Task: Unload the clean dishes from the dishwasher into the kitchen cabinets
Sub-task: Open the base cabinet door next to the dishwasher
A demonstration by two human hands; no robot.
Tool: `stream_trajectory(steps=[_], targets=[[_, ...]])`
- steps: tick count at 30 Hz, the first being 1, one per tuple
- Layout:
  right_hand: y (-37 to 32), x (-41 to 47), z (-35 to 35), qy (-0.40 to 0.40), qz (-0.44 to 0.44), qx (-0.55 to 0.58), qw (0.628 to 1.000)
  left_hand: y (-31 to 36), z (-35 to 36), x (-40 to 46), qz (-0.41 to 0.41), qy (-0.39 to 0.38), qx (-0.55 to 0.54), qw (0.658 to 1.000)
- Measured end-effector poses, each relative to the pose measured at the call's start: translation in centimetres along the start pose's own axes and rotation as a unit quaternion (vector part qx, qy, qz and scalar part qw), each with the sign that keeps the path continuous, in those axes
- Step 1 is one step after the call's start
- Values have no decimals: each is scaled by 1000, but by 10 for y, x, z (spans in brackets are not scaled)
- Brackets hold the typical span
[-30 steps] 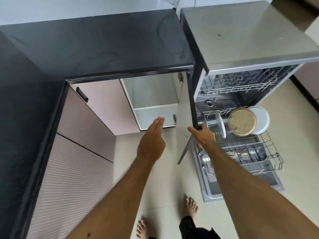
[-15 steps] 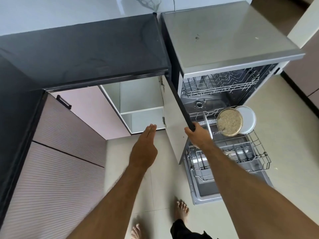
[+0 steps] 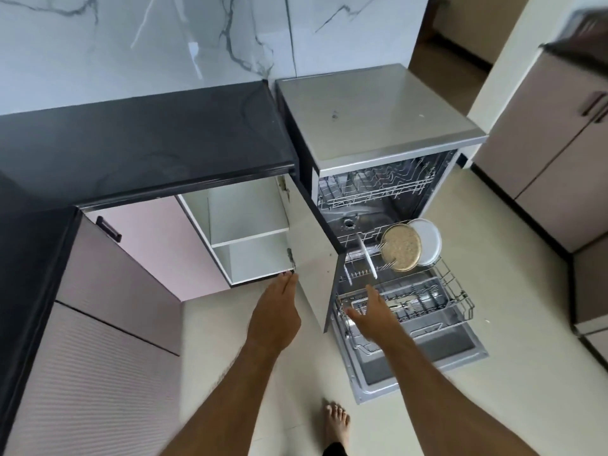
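Stainless wire everywhere in the dishwasher [image 3: 388, 179], which sits right of centre with its door dropped flat to the floor. The lower rack [image 3: 454, 291] is pulled out over that door, and up at its far end a speckled tan plate [image 3: 401, 247] stands on edge, overlapping a white plate [image 3: 429, 240] just behind it. A thin white dish [image 3: 369, 258] stands edge-on a bit to their left. Cutlery basket [image 3: 414, 302] is in the middle of the rack with some utensils in it, too small to make out.

Right hand [image 3: 373, 315] hovers over the near left corner of the rack, fingers straight and loosely spread, holding nothing. Left hand [image 3: 274, 312] is flat, fingers pressed together, tips right by the bottom edge of the open cabinet [image 3: 250, 232], centre frame. The cabinet door [image 3: 312, 251] swings out between cabinet and dishwasher. Black countertop [image 3: 138, 146] fills the upper left.
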State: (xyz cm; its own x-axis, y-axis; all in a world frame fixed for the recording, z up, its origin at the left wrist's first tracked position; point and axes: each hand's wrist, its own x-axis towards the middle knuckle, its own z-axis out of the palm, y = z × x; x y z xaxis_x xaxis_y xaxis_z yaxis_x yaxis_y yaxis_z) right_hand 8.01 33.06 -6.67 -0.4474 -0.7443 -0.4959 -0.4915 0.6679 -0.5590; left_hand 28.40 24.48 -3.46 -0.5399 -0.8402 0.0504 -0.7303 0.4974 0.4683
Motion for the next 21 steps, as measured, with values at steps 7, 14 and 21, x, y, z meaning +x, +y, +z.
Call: stream_trajectory(steps=[7,14,21], targets=[[21,-36,-20,34,-17,-54,998,33,11,-22,77,-47,-38,995],[32,-22,-53,49,-10,-55,997,86,43,-15,65,-90,-101,989],[52,47,-100,37,-22,-60,997,124,98,61,13,-101,-119,988]])
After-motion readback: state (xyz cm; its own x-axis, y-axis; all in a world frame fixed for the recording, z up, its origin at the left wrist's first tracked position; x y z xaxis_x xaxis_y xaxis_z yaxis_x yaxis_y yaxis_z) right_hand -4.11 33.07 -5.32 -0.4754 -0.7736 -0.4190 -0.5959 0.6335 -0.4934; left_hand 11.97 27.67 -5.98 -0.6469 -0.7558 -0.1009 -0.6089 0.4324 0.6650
